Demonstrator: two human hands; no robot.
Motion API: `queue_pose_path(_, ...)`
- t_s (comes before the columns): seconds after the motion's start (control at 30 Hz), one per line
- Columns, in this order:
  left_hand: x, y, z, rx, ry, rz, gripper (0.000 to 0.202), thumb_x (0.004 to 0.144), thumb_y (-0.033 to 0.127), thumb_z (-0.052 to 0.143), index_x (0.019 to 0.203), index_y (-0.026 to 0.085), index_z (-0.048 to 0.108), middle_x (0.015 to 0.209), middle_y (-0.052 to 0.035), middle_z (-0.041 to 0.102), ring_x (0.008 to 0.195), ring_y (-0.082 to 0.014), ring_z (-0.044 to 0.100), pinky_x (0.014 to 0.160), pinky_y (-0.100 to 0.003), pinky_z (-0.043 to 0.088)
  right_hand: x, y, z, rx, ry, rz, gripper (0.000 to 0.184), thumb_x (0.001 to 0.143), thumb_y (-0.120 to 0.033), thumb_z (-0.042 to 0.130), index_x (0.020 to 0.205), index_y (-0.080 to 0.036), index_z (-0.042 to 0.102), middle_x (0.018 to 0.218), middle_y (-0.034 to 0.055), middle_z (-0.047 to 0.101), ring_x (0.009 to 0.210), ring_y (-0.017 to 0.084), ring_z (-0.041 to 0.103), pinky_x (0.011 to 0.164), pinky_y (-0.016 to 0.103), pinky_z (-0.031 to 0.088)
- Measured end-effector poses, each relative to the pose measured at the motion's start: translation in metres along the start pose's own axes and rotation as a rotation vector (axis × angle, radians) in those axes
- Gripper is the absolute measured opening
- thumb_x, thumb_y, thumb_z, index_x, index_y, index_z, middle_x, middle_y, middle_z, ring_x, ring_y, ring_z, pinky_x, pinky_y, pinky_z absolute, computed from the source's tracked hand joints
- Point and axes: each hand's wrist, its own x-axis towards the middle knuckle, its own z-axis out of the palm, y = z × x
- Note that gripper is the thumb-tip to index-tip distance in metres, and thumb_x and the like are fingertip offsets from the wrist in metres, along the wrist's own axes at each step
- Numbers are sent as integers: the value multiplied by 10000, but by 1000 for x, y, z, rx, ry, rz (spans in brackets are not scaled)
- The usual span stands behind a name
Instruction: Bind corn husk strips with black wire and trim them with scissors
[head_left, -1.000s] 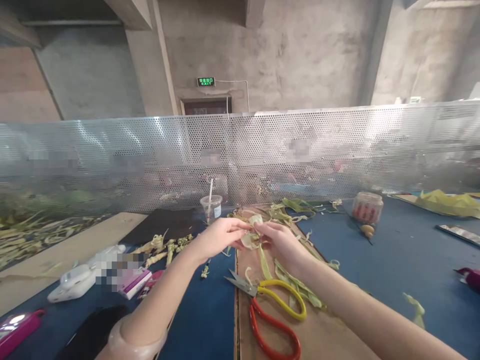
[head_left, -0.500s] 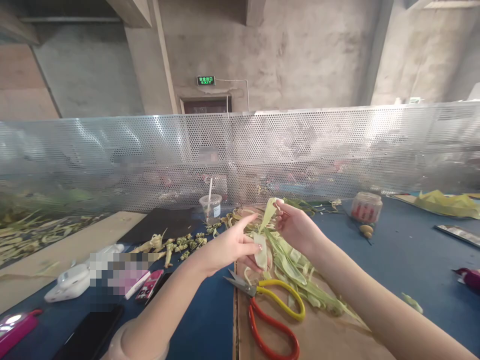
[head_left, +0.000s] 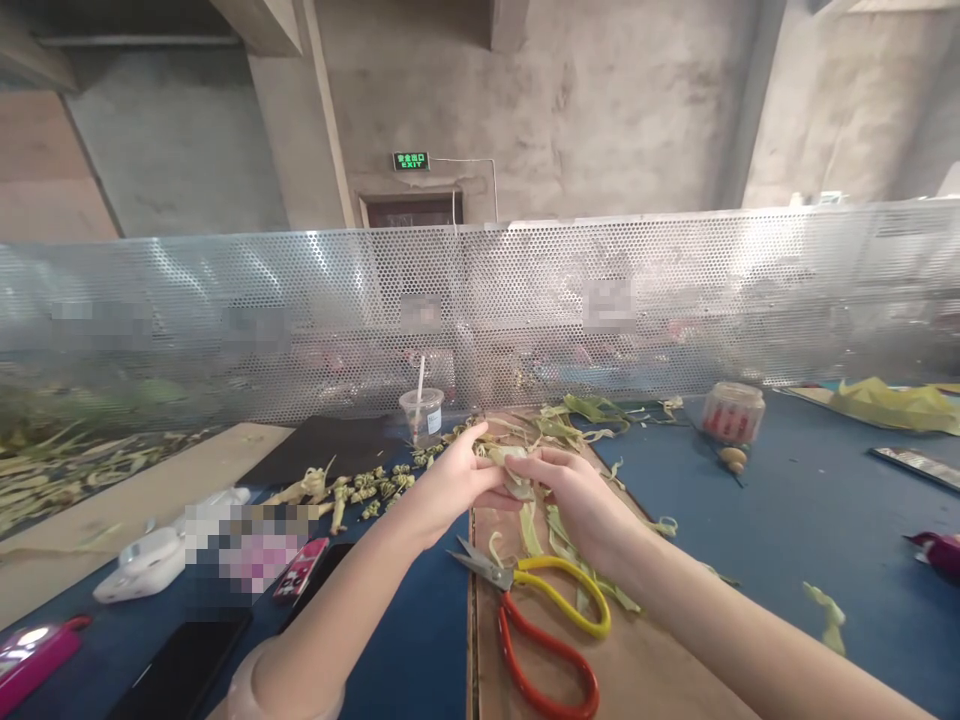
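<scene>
My left hand (head_left: 450, 483) and my right hand (head_left: 574, 495) meet over the brown board (head_left: 652, 670), fingers pinched on a pale green leaf strip (head_left: 516, 478). Loose ends of the strip hang down toward the scissors (head_left: 540, 610), which lie on the board with one yellow and one red handle, blades pointing left. More leaf strips (head_left: 570, 425) lie piled just beyond my hands. A row of small folded leaf pieces (head_left: 352, 490) sits to the left of my left hand.
A plastic cup with a straw (head_left: 422, 412) stands by the perforated metal screen (head_left: 480, 300). A clear jar (head_left: 733, 412) is at the right. A black phone (head_left: 180, 675), a white device (head_left: 146, 560) and a pink case (head_left: 34, 655) lie at left on the blue tabletop (head_left: 787, 520).
Half a second ago my right hand held the strip raised and apart from my left. Both hands have since come together low over the board, pinching the strip.
</scene>
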Motion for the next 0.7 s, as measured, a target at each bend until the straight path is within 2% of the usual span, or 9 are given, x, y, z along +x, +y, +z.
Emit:
queue_pose_path(0.1, 0, 3, -1, 2, -3, 8, 817, 799, 183, 573, 1413, 165, 34, 920, -113, 639, 787, -215, 653, 781, -420, 506, 1, 3, -1, -26, -26, 5, 204, 643, -349, 675, 657, -175, 569, 671, -18, 543, 627, 113, 435, 629, 273, 292)
queue_pose_path(0.33, -2, 5, -1, -7, 4, 20, 778, 799, 145, 529, 1417, 208, 62, 858, -68, 628, 777, -193, 653, 802, -426, 492, 1, 3, -5, -82, -58, -18, 240, 649, -387, 663, 626, -187, 532, 642, -31, 521, 662, 132, 440, 640, 273, 271)
queue_pose_path(0.57, 0, 2, -5, 33, -45, 21, 606, 828, 145, 431, 1386, 261, 227, 826, -56, 644, 768, -191, 650, 801, -427, 489, 2, 7, -6, -106, -55, -31, 267, 631, -379, 684, 641, -185, 501, 622, -39, 487, 624, 118, 403, 611, 268, 253)
queue_pose_path(0.7, -2, 5, -3, 86, -12, 55, 550, 838, 248, 483, 1359, 270, 307, 852, -67, 631, 767, -201, 640, 742, -400, 510, 1, 7, -6, -83, -89, -5, 307, 597, -382, 713, 625, -186, 479, 617, -46, 477, 606, 110, 410, 589, 263, 251)
